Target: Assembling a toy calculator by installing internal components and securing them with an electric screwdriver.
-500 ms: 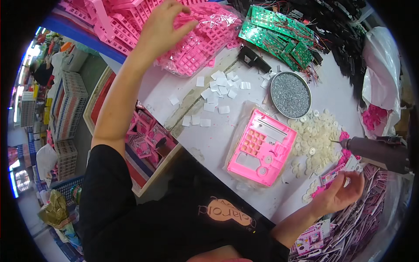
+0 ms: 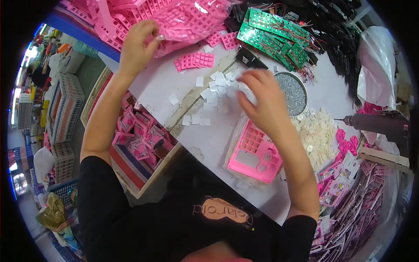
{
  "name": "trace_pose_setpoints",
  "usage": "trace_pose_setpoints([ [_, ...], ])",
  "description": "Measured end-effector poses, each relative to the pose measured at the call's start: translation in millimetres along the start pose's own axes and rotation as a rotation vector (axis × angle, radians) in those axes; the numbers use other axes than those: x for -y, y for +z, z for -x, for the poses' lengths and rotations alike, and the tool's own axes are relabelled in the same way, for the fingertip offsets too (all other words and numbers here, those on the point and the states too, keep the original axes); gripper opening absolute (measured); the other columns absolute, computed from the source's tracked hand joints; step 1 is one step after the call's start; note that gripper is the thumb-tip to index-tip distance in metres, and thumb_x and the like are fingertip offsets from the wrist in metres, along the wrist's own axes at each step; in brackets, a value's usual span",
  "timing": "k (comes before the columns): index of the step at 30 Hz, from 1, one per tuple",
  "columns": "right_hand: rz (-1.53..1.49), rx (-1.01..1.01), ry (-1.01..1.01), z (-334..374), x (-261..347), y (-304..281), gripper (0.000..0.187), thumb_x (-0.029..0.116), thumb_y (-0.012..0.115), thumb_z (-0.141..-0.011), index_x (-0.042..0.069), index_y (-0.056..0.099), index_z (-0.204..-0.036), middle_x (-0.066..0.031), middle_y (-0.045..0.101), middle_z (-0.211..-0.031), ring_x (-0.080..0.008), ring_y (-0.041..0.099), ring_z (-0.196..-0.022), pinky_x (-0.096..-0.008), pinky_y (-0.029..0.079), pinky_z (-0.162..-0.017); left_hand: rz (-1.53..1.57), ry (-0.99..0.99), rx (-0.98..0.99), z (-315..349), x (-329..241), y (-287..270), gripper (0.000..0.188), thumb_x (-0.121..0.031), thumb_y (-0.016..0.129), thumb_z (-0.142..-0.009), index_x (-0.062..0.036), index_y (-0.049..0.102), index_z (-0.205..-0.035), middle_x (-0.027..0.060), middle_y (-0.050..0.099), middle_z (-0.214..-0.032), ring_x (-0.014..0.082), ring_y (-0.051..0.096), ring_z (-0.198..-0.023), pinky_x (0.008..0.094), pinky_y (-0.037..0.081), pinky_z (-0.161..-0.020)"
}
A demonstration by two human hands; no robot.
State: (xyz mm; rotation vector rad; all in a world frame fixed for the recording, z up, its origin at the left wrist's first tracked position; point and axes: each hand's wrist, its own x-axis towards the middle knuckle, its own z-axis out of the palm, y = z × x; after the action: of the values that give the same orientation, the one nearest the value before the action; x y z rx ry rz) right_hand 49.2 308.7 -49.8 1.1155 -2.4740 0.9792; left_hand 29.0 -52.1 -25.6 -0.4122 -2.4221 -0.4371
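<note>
My left hand (image 2: 139,47) pinches the near edge of a clear plastic bag (image 2: 190,22) full of pink button pads, at the table's far left. Loose pink button pads (image 2: 204,60) lie on the table just below the bag. My right hand (image 2: 262,97), smeared by motion, is over the middle of the table with thumb and fingers apart and nothing visible in it. Small white paper squares (image 2: 211,99) are scattered beside and beneath its fingertips. Below that hand, a pink plastic housing (image 2: 249,157) with a grid of square openings lies on clear wrapping, partly covered by my right forearm.
A round tin of small screws (image 2: 293,94) and a heap of whitish discs (image 2: 321,135) lie right of my right hand. Green circuit boards (image 2: 273,32) with wires are behind. An electric screwdriver (image 2: 377,122) juts in from the right. A drawer of pink parts (image 2: 142,135) is at left.
My right hand has swung from beside the screwdriver up to the middle of the table. My left hand has come nearer and now holds the bag's edge; the bag has shifted, exposing loose button pads.
</note>
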Motion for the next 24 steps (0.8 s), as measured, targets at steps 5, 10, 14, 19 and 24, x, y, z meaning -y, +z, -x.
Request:
trace_pose_setpoints([
  [5, 0.194, 0.154, 0.009, -103, -21, 100, 0.065, 0.051, 0.077, -0.074, 0.004, 0.066, -0.119, -0.0229, 0.058, -0.13, -0.0442, 0.046, -0.129, -0.0531, 0.042, -0.107, 0.008, -0.06, -0.078, -15, 9, -13, 0.019, -0.012, 0.071, -0.086, -0.0019, 0.062, -0.1, 0.0112, 0.064, -0.1, 0.0301, 0.062, -0.096, 0.0385, 0.049, -0.087],
  [10, 0.441, 0.185, 0.113, -159, -48, 161, 0.098, 0.073, 0.065, -0.076, -0.003, 0.055, -0.135, -0.0314, 0.04, -0.151, -0.0439, 0.033, -0.144, -0.0498, 0.032, -0.117, 0.001, -0.061, -0.14, -17, 23, -15, 0.024, -0.008, 0.072, -0.086, 0.0004, 0.063, -0.106, 0.011, 0.065, -0.1, 0.0251, 0.064, -0.092, 0.0326, 0.049, -0.086],
  [14, 0.431, 0.228, 0.166, -170, -63, 163, 0.075, 0.059, 0.07, -0.078, 0.011, 0.06, -0.135, -0.0221, 0.045, -0.146, -0.0418, 0.043, -0.134, -0.0465, 0.042, -0.109, 0.025, -0.05, -0.133, -19, 21, -19, 0.021, -0.007, 0.072, -0.085, 0.0, 0.062, -0.102, 0.0112, 0.065, -0.099, 0.0262, 0.064, -0.091, 0.0341, 0.05, -0.084],
  [19, 0.399, 0.288, -0.095, -143, -67, 149, 0.051, 0.032, 0.073, -0.076, 0.015, 0.065, -0.123, -0.0143, 0.062, -0.117, -0.039, 0.056, -0.107, -0.0444, 0.051, -0.094, 0.089, -0.067, -0.152, -4, 26, -14, 0.019, -0.006, 0.072, -0.083, -0.0011, 0.062, -0.099, 0.0119, 0.065, -0.096, 0.0301, 0.064, -0.089, 0.0374, 0.051, -0.08],
  [24, 0.189, 0.487, -0.106, -80, -8, 63, 0.042, 0.027, 0.073, -0.077, 0.012, 0.065, -0.115, -0.0133, 0.064, -0.112, -0.0356, 0.057, -0.11, -0.0452, 0.051, -0.092, 0.036, -0.044, -0.13, 7, 16, -16, 0.02, -0.006, 0.073, -0.082, -0.0003, 0.061, -0.097, 0.0123, 0.066, -0.102, 0.0296, 0.064, -0.096, 0.0365, 0.05, -0.087],
])
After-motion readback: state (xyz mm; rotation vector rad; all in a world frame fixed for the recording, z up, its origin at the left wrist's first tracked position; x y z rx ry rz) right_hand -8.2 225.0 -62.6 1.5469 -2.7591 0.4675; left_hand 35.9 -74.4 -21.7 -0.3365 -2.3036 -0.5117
